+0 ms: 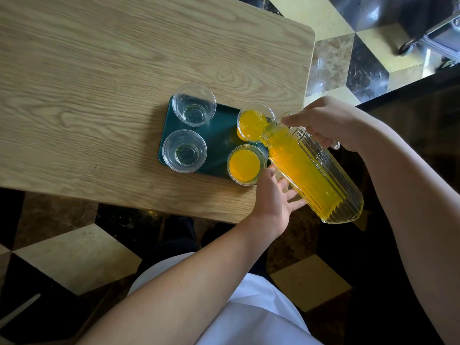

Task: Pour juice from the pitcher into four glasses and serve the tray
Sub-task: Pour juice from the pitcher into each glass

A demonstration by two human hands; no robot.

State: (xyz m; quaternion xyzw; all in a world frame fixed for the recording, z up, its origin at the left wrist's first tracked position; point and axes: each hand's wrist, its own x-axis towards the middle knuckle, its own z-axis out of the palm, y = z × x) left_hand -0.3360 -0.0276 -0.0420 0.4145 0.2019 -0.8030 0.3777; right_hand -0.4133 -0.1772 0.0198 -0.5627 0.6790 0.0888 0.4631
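A ribbed clear glass pitcher (313,175) of orange juice is tilted steeply in front of you, its spout low and to the left, its base raised toward the right, out past the near right corner of the surface (124,70). Juice runs from the spout into the far right glass (254,122), which is partly filled and bubbling. Your right hand (328,123) has its grip closed around the pitcher's handle near the neck, fingers curled, with the thumb side toward the spout. Your left hand (276,195) lies under the pitcher's lower side, fingers straight and spread, the fingertips touching the glass wall in support. Just left of that hand stands the near right glass (245,165), filled with juice close to its rim. Both filled glasses sit on the right side of a dark teal rectangular tray (219,135). On the tray's left side stand two clear glasses holding no juice: the far left glass (193,104) and the near left glass (184,151), each overlapping the tray's edge as seen from above. The tray rests on the light wood-grain surface, close to its near right corner. Beyond and below the surface is a floor (74,257) of black, cream and brown marble tiles. At the bottom, your white garment (254,314) shows between your bare forearms.
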